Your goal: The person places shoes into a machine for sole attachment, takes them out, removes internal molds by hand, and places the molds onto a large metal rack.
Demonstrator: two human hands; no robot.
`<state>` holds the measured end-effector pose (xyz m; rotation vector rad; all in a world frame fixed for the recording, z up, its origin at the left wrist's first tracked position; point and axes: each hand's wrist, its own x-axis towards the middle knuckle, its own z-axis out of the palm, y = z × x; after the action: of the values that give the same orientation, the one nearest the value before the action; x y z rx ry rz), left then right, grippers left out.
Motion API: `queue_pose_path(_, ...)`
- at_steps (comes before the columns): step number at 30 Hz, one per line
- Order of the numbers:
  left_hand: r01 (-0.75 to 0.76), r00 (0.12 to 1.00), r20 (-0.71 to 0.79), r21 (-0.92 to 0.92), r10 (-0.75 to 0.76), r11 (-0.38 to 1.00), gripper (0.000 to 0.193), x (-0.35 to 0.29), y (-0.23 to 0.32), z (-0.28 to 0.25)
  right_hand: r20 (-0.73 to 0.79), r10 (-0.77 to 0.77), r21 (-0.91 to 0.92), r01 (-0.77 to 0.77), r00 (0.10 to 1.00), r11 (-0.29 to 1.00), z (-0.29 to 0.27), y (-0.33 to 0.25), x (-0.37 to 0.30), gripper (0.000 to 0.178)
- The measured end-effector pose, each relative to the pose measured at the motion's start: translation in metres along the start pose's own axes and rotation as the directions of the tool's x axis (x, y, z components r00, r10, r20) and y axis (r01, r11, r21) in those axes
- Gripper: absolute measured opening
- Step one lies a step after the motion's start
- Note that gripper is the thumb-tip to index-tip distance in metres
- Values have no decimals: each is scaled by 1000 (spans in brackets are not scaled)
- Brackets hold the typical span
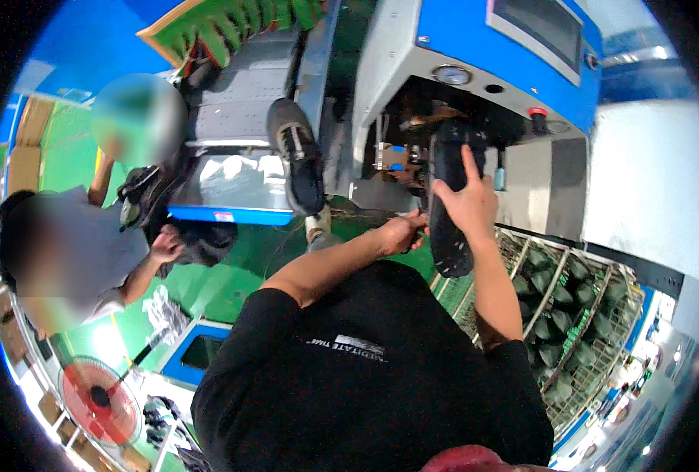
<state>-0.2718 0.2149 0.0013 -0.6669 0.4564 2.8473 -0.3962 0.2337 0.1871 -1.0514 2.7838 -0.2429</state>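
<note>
A black shoe (452, 240), its flat dark sole toward me, stands lengthwise at the opening of a blue and white machine (389, 75). My right hand (470, 206) grips it, thumb and index finger lying along the sole and the other fingers at its right edge. Left of the shoe, my left hand (401, 234) is closed with curled fingers. Something small and dark shows by those fingers, too unclear to name. Inside the opening, metal parts (416, 161) are partly hidden behind the shoe.
Another dark shoe (301, 161) rests at the right edge of a conveyor (243, 118). A co-worker (90, 244) handles dark shoes at left. A wire rack (601, 377) of dark pieces stands at right, a red fan (98, 397) at lower left. The machine carries a red button (537, 116).
</note>
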Motion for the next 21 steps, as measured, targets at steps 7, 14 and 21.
queue_pose_path(7, -86, 987, -128, 104, 99, 991, 30, -35, 31, -14, -63, -64, -117, 56, 996, 992, 12, 0, 23, 89)
queue_pose_path(14, -181, 960, -186, 170, 212, 969, 33, -90, 55, -20, -151, -63, -138, 42, 987, 990, 19, 6, 23, 86)
queue_pose_path(21, -103, 946, -269, 283, 182, 954, 30, -80, 22, -21, -264, -169, -110, 144, 950, 983, 33, 22, 17, 85)
